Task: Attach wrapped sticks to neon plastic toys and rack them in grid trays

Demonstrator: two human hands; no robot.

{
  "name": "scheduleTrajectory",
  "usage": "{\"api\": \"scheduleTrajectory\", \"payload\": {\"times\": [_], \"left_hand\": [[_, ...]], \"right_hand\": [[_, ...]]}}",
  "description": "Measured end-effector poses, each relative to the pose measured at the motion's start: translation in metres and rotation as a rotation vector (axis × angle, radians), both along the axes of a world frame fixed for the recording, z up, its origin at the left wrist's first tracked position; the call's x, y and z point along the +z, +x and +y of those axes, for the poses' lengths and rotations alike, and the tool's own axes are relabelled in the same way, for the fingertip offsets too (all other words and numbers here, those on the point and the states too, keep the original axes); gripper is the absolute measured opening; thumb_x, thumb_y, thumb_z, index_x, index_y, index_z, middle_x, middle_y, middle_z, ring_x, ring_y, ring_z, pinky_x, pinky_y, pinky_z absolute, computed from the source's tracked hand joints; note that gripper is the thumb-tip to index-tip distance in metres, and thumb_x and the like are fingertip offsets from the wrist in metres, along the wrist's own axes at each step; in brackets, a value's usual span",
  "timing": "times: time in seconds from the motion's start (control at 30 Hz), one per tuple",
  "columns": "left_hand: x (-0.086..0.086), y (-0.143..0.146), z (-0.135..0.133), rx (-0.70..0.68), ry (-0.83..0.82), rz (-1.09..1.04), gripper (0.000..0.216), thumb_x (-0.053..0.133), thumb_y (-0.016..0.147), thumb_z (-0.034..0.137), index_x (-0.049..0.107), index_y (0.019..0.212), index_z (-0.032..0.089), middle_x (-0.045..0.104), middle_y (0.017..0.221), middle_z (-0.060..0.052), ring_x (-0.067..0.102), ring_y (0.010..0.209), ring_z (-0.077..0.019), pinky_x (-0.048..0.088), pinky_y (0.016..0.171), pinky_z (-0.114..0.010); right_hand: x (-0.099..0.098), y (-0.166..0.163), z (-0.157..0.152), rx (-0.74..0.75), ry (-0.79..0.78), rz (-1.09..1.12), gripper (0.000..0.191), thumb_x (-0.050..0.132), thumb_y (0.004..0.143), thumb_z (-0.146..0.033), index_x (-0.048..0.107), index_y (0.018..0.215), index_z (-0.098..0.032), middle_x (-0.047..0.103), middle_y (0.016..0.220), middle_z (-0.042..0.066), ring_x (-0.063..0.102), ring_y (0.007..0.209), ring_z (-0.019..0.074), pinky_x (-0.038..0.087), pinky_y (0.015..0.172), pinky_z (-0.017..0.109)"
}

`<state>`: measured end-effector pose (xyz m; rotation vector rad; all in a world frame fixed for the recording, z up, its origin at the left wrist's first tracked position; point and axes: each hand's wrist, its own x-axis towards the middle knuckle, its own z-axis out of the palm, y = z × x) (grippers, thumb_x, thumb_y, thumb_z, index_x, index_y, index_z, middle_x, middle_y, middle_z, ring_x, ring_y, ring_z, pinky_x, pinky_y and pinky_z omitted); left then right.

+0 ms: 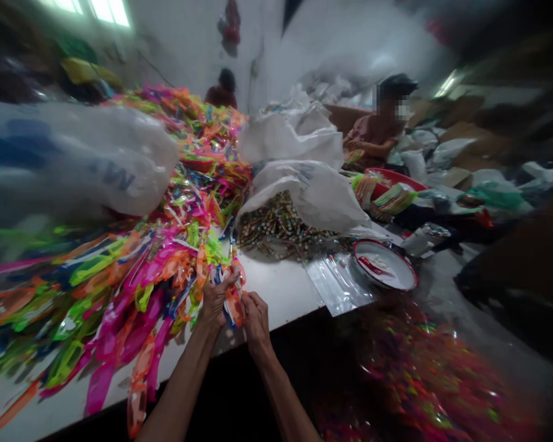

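Note:
My left hand [215, 298] and my right hand [255, 320] meet at the front edge of a white table [281, 291]. Both are closed on a clear, orange-tinted plastic packet [235, 302] with a thin item inside. Just left of my hands lies a big heap of neon plastic packets [133, 270] in pink, green and orange, spilling over the table edge. A white sack [304, 190] lies open beyond my hands, with several small pencil-like sticks [276, 227] pouring out of it.
Clear empty sleeves [336, 279] and a red-rimmed white bowl [384, 265] lie right of my hands. A large plastic bag [74, 159] sits at left. A person [378, 132] works at the far right, another person [222, 91] further back. Colourful pieces cover the floor [419, 374].

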<state>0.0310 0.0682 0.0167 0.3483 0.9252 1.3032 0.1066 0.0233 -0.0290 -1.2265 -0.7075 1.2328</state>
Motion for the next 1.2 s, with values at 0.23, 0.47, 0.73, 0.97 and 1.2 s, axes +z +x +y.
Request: {"api": "scheduleTrajectory", "payload": {"times": [0.23, 0.47, 0.73, 0.97, 1.2], "left_hand": [[-0.003, -0.025, -0.004, -0.265, -0.133, -0.072, 0.021, 0.072, 0.062, 0.017, 0.064, 0.08, 0.01, 0.069, 0.067, -0.008, 0.066, 0.063, -0.0194, 0.053, 0.051, -0.026], [0.006, -0.033, -0.006, -0.178, -0.022, 0.169, 0.031, 0.08, 0.049, 0.022, 0.066, 0.073, 0.009, 0.067, 0.059, -0.006, 0.063, 0.052, -0.0187, 0.051, 0.046, -0.026], [0.005, -0.036, -0.012, -0.187, -0.007, 0.283, 0.039, 0.082, 0.047, 0.028, 0.067, 0.078, 0.009, 0.068, 0.062, -0.008, 0.065, 0.053, -0.0205, 0.051, 0.05, -0.027], [0.006, -0.047, -0.016, -0.276, 0.019, 0.358, 0.03, 0.08, 0.051, 0.027, 0.066, 0.073, 0.011, 0.067, 0.06, -0.008, 0.064, 0.051, -0.0211, 0.047, 0.044, -0.025], [0.012, -0.043, -0.027, -0.415, 0.119, 0.446, 0.023, 0.077, 0.057, 0.027, 0.064, 0.064, 0.01, 0.066, 0.059, -0.01, 0.062, 0.048, -0.0184, 0.045, 0.044, -0.022]], "right_hand": [[0.01, 0.014, -0.011, 0.457, -0.025, 0.109, 0.028, 0.062, 0.072, -0.043, 0.062, 0.068, -0.015, 0.055, 0.061, -0.002, 0.048, 0.056, 0.0101, 0.038, 0.057, 0.021], [0.026, 0.048, 0.036, 0.855, -0.037, -0.19, 0.025, 0.067, 0.067, -0.035, 0.068, 0.08, -0.014, 0.062, 0.064, 0.0, 0.057, 0.056, 0.0122, 0.044, 0.058, 0.024], [0.034, 0.075, 0.14, 0.128, -0.055, -0.942, 0.012, 0.052, 0.072, -0.01, 0.063, 0.076, -0.015, 0.062, 0.094, 0.012, 0.051, 0.101, 0.026, 0.036, 0.085, 0.035], [0.038, 0.073, 0.111, 0.229, -0.059, -0.896, 0.011, 0.056, 0.076, -0.022, 0.063, 0.081, -0.015, 0.064, 0.077, 0.006, 0.057, 0.076, 0.0184, 0.041, 0.069, 0.029], [0.071, 0.073, 0.042, 0.668, 0.098, -0.177, 0.028, 0.065, 0.071, -0.039, 0.069, 0.077, -0.012, 0.05, 0.048, -0.005, 0.037, 0.042, 0.0059, 0.027, 0.042, 0.019]]}}
